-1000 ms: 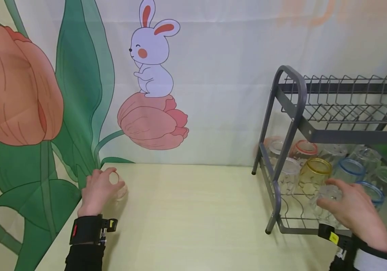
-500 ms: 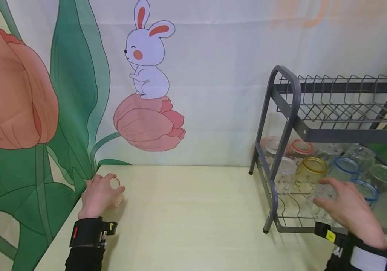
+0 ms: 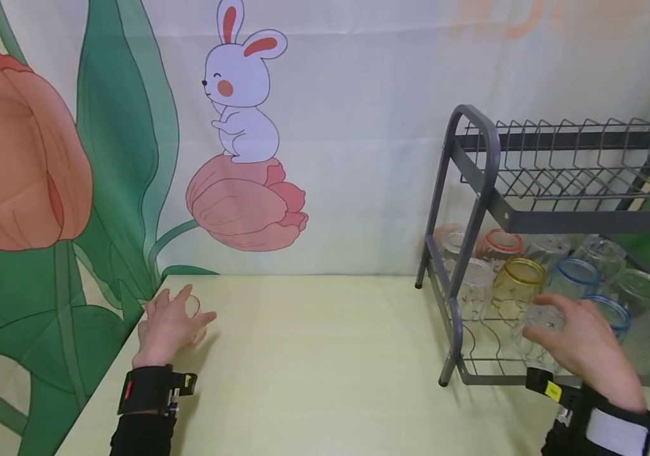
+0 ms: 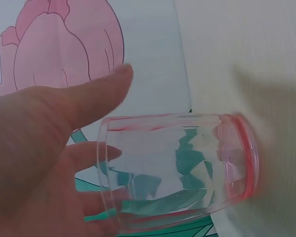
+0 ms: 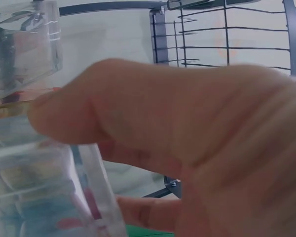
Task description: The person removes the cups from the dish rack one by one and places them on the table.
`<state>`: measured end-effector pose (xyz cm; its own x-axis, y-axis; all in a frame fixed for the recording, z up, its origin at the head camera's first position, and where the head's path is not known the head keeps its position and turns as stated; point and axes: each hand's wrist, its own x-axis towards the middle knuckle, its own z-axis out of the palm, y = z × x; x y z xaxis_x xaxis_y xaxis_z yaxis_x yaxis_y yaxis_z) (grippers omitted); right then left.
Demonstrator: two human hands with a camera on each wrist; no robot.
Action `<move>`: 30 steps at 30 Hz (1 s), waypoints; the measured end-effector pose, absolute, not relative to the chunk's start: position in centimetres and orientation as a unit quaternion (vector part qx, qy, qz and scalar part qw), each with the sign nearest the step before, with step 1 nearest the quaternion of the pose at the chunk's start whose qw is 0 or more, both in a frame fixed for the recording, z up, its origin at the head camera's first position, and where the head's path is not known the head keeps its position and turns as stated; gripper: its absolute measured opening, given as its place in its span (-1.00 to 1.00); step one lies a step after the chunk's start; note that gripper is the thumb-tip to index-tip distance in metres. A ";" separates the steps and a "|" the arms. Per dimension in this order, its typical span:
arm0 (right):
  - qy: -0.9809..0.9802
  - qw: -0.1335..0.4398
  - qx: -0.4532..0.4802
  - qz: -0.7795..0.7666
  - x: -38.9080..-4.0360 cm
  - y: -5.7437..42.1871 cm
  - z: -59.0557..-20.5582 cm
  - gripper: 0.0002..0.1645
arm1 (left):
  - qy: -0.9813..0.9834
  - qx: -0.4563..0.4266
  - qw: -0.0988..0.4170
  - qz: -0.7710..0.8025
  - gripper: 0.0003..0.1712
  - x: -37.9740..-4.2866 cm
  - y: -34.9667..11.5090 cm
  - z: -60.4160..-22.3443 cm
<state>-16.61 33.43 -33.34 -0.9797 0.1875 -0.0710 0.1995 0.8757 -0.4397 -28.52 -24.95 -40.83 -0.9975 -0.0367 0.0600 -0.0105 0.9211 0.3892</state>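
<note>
At the table's left edge, a clear glass with a pink base (image 4: 158, 173) stands upright on the table, mostly hidden in the head view. My left hand (image 3: 168, 326) is around its upper part. In the left wrist view the thumb (image 4: 101, 98) is stretched out, apart from the glass, while the other fingers lie behind its rim. On the right, my right hand (image 3: 583, 345) grips a clear glass (image 3: 538, 329) at the front of the rack's lower shelf, thumb on one side and fingers on the other. The right wrist view has this glass (image 5: 44, 197) close up, under the thumb.
A grey two-tier dish rack (image 3: 475, 190) stands at the right. Its lower shelf bears several upturned glasses, among them a yellow one (image 3: 518, 285), a red-ringed one (image 3: 501, 247) and a blue-ringed one (image 3: 575, 278). Behind the pale table (image 3: 313, 354) hangs a printed cloth (image 3: 370, 139).
My left thumb has spread away from the pink-based glass, and the hand has loosened round it. My right hand keeps its hold at the rack. The head view has shifted slightly right.
</note>
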 end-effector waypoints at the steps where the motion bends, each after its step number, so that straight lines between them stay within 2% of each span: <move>1: 0.968 0.008 0.101 -0.228 -16.5 33.4 -33.3 -0.16 | -0.979 0.010 0.034 -0.201 0.03 -28.4 -25.0 -40.7; 6: 0.969 -0.029 0.101 -0.222 -15.8 33.6 -32.9 -0.17 | -0.974 0.004 0.065 -0.217 0.08 -27.2 -25.0 -39.6; 16: 0.954 -0.070 0.130 -0.260 -14.4 33.7 -32.6 -0.15 | -0.965 -0.003 0.094 -0.244 -0.06 -23.6 -23.3 -37.4; 22: 0.948 -0.111 0.126 -0.269 -14.1 34.1 -33.2 -0.15 | -0.957 -0.028 0.053 -0.283 -0.08 -22.1 -22.0 -36.2; 28: 0.927 -0.140 0.142 -0.318 -14.3 34.5 -34.3 -0.05 | -0.950 -0.045 0.022 -0.308 -0.10 -20.9 -20.6 -35.0; 30: 0.916 -0.148 0.142 -0.344 -14.0 33.7 -34.0 -0.09 | -0.949 -0.050 0.018 -0.312 -0.10 -20.5 -20.3 -34.8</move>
<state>-14.03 33.72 -34.00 -0.9159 0.3624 0.1727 0.1589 0.7222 -0.6732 -20.48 -20.33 -34.78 -0.9943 0.0840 0.0659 0.1067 0.8000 0.5904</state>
